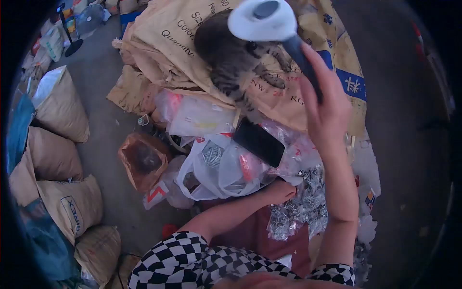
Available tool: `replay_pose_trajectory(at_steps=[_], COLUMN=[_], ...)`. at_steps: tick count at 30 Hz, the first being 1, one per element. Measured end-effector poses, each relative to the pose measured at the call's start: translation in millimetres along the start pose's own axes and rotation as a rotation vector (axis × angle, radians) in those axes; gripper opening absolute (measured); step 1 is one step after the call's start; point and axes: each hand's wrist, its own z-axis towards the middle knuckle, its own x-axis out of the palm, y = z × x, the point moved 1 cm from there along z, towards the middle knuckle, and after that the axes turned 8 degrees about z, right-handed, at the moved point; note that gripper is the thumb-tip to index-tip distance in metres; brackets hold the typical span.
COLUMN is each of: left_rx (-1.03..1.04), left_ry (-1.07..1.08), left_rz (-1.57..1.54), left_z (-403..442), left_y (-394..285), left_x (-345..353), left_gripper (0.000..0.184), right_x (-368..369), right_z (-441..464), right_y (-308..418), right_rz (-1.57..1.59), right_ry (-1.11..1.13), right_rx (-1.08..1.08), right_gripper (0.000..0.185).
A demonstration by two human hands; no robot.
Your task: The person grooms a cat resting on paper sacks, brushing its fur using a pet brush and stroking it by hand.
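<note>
My right hand (329,106) is raised, its fingers wrapped round the dark handle of what looks like a pet grooming brush (264,21) with a white oval head and a grey button. Below the brush a striped grey tabby cat (231,67) lies on brown paper sacks (159,33); the brush head hides part of it. My left hand (280,192) rests low with its fingers curled in, beside clear packets of small metal parts (305,202). Whether it holds anything is hidden. A black phone (259,142) lies just above it, near the cat's hind end.
White plastic bags (202,185) with screws stand left of my left hand. Beside them is an open brown paper bag (144,164). Full sacks (72,207) line the left side. A fan (90,20) stands at the far left.
</note>
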Motion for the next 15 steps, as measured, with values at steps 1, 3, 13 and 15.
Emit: replay_pose_trajectory(at_steps=[1, 3, 13, 15], left_rx=[0.002, 0.081, 0.095, 0.075], left_ry=[-0.002, -0.103, -0.191, -0.186], left_rz=[-0.001, -0.01, -0.066, -0.118], left_z=[1, 1, -2, -2], left_y=[3, 8, 4, 5], left_x=[5, 10, 6, 7], left_gripper=[0.014, 0.013, 0.013, 0.015], right_x=[9, 30, 74, 87], right_z=[7, 26, 29, 35], right_y=[2, -1, 8, 15], right_rz=[-0.002, -0.171, -0.366, -0.39], right_ry=[0.001, -0.006, 0.221, 0.235], right_rx=[-0.002, -0.029, -0.146, -0.202], right_gripper=[0.047, 0.045, 0.042, 0.041])
